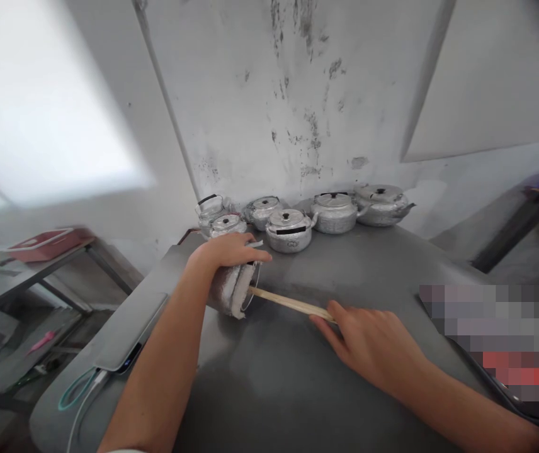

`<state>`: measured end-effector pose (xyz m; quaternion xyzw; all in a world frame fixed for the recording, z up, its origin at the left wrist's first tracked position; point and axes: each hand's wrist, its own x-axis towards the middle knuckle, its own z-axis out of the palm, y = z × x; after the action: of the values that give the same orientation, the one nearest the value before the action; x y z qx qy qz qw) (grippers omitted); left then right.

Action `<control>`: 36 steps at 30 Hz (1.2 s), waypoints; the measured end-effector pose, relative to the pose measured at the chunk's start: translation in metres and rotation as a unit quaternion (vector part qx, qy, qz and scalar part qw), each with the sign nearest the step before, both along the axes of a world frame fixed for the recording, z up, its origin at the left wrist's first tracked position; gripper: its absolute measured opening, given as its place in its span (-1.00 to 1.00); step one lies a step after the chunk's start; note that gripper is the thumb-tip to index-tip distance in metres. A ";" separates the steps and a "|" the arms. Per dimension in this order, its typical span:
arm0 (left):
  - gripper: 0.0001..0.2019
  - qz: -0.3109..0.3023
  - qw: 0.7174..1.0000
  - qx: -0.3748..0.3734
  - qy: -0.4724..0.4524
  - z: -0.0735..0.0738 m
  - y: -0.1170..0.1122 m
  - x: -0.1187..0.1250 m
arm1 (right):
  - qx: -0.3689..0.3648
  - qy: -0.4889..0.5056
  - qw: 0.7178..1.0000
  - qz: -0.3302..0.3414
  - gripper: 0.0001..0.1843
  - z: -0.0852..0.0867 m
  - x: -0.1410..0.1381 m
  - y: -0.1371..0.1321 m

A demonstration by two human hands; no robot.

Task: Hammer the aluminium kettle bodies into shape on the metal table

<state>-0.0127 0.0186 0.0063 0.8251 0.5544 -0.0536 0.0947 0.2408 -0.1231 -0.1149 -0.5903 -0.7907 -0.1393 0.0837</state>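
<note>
My left hand (pixel 234 248) rests over a silvery container (pixel 225 290) tipped on its side, gripping it near the top. The container's opening faces right and has a ragged whitish rim and a thin wire loop. In my right hand (pixel 373 336), closed fingers hold a pale wooden stick (pixel 288 301). The stick's far end reaches the container's mouth; its tip is hidden there. Just beyond my left hand stand a small lidded kettle (pixel 226 224) and another kettle with a black handle (pixel 289 229).
More silvery kettles (pixel 334 212) line the back of the grey table (pixel 288 384) by the stained wall. At left lies a flat silver device (pixel 130 333) with a cable. A red tray (pixel 50 244) sits on a side table. The right edge is pixelated.
</note>
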 end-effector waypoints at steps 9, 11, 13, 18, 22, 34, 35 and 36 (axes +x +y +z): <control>-0.30 0.047 0.998 0.037 -0.019 -0.009 0.008 0.003 | 0.053 -0.002 0.998 0.015 -0.57 -0.003 0.001 -0.001; -0.31 0.048 0.998 0.036 -0.025 -0.011 0.011 0.001 | 0.049 0.000 0.999 0.011 -0.58 -0.003 0.001 -0.001; -0.31 0.047 0.998 0.034 -0.031 -0.012 0.012 -0.001 | 0.042 0.000 0.999 0.011 -0.59 -0.002 0.001 -0.001; -0.30 0.043 0.998 0.032 -0.035 -0.013 0.012 -0.001 | 0.041 0.009 0.999 0.024 -0.57 -0.003 0.000 -0.001; -0.26 0.049 0.998 0.034 -0.034 -0.010 0.008 0.001 | 0.030 0.007 0.999 0.018 -0.55 -0.005 0.000 0.000; -0.35 0.033 0.998 0.029 -0.040 -0.011 0.011 0.000 | 0.047 0.014 0.998 0.028 -0.55 -0.006 0.000 0.000; -0.36 0.034 0.998 0.030 -0.040 -0.011 0.011 0.000 | 0.048 0.016 0.998 0.032 -0.54 -0.006 0.000 0.000; -0.37 0.035 0.998 0.030 -0.039 -0.011 0.010 0.001 | 0.047 0.017 0.998 0.032 -0.53 -0.006 0.000 -0.001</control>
<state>-0.0120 0.0290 -0.0043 0.8089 0.5804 -0.0013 0.0934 0.2403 -0.1237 -0.1210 -0.5625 -0.8001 -0.1638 0.1293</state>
